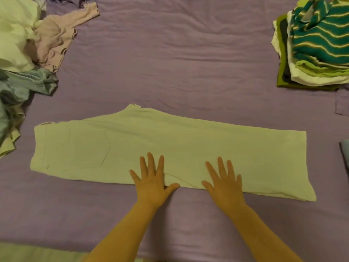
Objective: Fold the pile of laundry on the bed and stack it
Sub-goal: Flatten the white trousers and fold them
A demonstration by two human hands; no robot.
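**Pressing pale trousers flat on the purple sheet**

Lying lengthwise across the near middle of the bed is a pair of pale cream cotton trousers [170, 148], folded leg over leg, with the waistband and a stitched back pocket at the left end and the leg hems at the right end. Both hands rest palm down on its near edge. The left hand [151, 178] has its fingers straight and spread, the thumb reaching out along the hem of the cloth; the right hand [224, 182] lies just beside it, fingers likewise straight and fanned. Neither hand grasps anything; they only press the fabric. A shallow crease runs between the two hands.

The wrinkled purple bed sheet [179, 59] is bare beyond the trousers. At the far left sits the unfolded heap of laundry [22, 44]: a crumpled cream-white garment on top, a rumpled pale pink knit piece [56, 40] sprawling toward the middle, and a bunched light blue cloth [22, 87] nearer the person. The heap's lower edge comes near the waistband but stays apart from it.

At the far right stands the folded stack [311, 53], well apart from the trousers: a teal jumper with cream stripes [321, 38] on top, over light green, white and olive green layers. A corner of a grey-blue cloth [345, 152] shows at the right edge, just beyond the leg hems. A strip of pale green fabric [37, 252] lies along the bottom left, under the left forearm.
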